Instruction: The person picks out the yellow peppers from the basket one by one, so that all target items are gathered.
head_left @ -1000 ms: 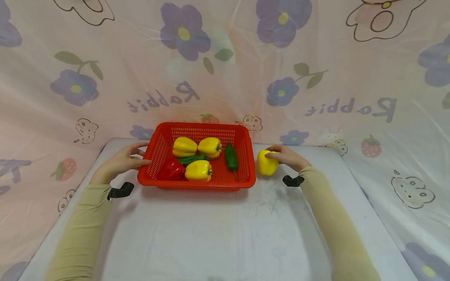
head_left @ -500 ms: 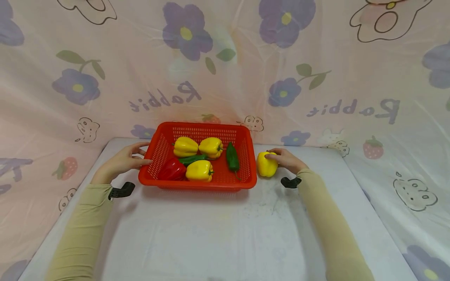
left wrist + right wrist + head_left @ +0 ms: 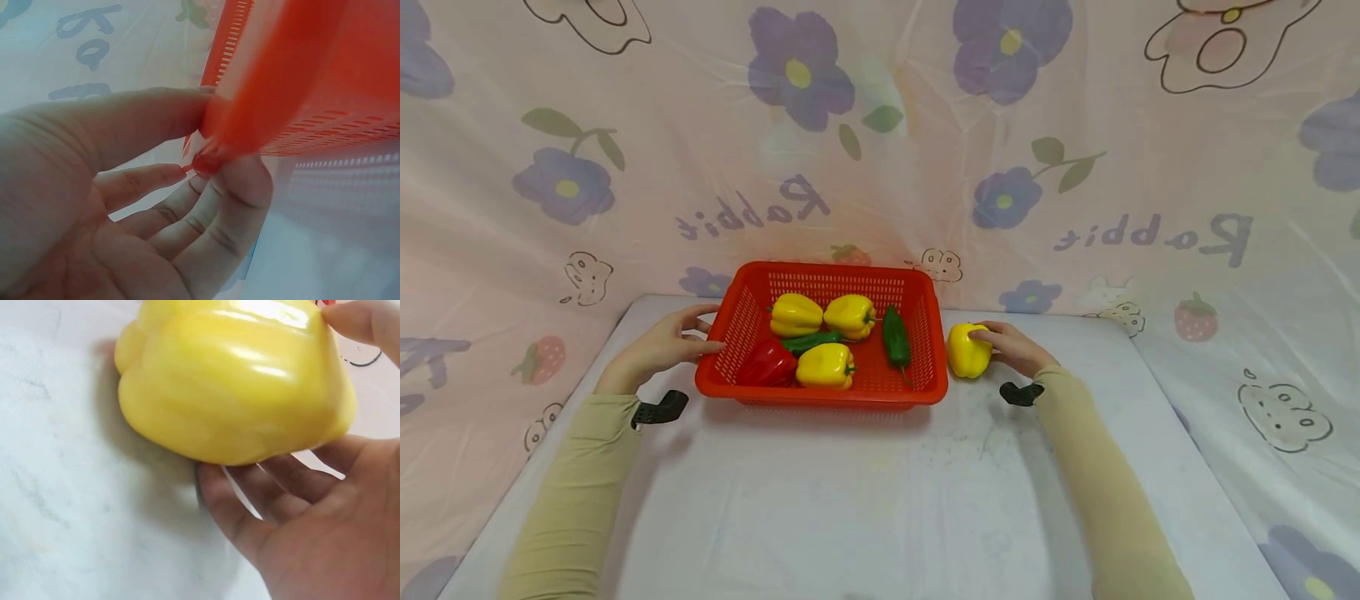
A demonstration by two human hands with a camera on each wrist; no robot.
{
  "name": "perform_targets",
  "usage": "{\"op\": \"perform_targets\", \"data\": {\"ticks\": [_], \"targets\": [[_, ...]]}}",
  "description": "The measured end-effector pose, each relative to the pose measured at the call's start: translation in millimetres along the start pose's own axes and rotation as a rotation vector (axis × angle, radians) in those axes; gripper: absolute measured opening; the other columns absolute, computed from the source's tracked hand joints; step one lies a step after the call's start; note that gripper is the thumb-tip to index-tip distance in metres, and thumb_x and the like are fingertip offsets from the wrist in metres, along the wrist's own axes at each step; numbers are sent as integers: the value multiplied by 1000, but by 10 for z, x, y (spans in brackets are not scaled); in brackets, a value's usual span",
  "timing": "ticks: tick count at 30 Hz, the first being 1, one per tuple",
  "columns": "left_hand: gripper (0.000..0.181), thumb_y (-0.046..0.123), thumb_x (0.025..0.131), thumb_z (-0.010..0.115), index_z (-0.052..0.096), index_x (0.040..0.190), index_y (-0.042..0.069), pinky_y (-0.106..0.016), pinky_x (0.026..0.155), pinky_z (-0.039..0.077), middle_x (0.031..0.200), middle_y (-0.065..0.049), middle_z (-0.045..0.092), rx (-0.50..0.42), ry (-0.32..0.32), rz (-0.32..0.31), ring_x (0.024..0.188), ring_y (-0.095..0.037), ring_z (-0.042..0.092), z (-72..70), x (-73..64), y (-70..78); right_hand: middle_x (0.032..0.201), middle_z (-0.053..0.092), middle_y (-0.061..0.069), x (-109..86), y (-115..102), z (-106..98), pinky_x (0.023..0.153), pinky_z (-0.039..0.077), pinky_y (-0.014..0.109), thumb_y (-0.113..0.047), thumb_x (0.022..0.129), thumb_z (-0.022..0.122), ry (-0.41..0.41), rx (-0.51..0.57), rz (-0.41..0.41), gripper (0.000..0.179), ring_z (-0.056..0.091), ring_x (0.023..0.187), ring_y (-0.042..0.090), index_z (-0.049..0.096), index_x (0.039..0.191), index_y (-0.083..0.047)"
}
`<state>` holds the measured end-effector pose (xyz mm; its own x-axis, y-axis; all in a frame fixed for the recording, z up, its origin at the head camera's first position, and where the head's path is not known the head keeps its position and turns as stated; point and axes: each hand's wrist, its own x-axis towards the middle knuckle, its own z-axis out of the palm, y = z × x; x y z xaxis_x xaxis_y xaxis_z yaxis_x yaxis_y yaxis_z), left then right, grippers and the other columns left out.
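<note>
Beside basket [image 3: 820, 397]; yellow pepper [image 3: 967, 354]: axis upright, lobes down; left grip [image 3: 658, 343] pinching basket, right grip [image 3: 1017, 347] pepper

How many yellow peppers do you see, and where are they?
4: one yellow pepper and another at the back of the red basket, a third at the front beside the red pepper, and a fourth outside, held by the right hand. None look hidden.

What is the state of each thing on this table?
Red basket: upright, partly filled, held by left grip
Outer yellow pepper: outside basket, held by right grip
Front yellow pepper: inside, lying
Back-left yellow pepper: inside, lying
Back-right yellow pepper: inside, lying
Red pepper: inside, lying
Right green pepper: inside, lying
Middle green pepper: inside, lying, partly hidden
</note>
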<state>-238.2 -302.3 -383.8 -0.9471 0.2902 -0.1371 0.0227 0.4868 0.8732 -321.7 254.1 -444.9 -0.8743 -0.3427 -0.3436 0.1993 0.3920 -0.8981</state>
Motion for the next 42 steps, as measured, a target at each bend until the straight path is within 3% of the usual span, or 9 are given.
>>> {"op": "perform_targets", "data": {"ticks": [10, 19, 26, 32, 42], "targets": [[75, 9, 89, 68, 23, 149, -1, -31, 73, 56, 116, -27, 47, -14, -1, 20, 87, -22, 63, -5, 9, -12, 144, 27, 27, -54, 28, -47, 110, 26, 51, -19, 98, 50, -28, 46, -2, 60, 31, 129, 39, 22, 142, 10], [75, 10, 89, 68, 23, 149, 0, -31, 73, 56, 117, -26, 47, -13, 1, 10, 87, -24, 63, 8, -3, -10, 142, 34, 25, -110, 70, -88, 102, 37, 53, -30, 97, 57, -18, 32, -7, 66, 39, 123, 40, 26, 145, 4], [76, 10, 89, 68, 23, 150, 1, -31, 72, 56, 117, -27, 47, -13, 3, 7, 87, -24, 63, 2, 7, -7, 140, 38, 23, -116, 52, -106, 99, 41, 53, -30, 95, 60, 17, 67, -22, 66, 43, 120, 39, 28, 145, -2], [76, 11, 90, 68, 23, 150, 1, -31, 73, 56, 118, -27, 46, -8, 5, 10, 88, -23, 62, -5, 18, -30, 144, 32, 23, -64, 42, -110, 101, 39, 53, -26, 95, 62, 66, 93, -65, 68, 40, 123, 39, 26, 147, -2], [77, 12, 90, 68, 22, 150, 2, -31, 73, 56, 119, -26, 46, -2, 4, 1, 89, -24, 62, -9, 24, -31, 147, 28, 22, 12, 7, -76, 104, 35, 54, -26, 96, 60, 110, 114, -49, 66, 36, 127, 40, 27, 147, -3]]}}
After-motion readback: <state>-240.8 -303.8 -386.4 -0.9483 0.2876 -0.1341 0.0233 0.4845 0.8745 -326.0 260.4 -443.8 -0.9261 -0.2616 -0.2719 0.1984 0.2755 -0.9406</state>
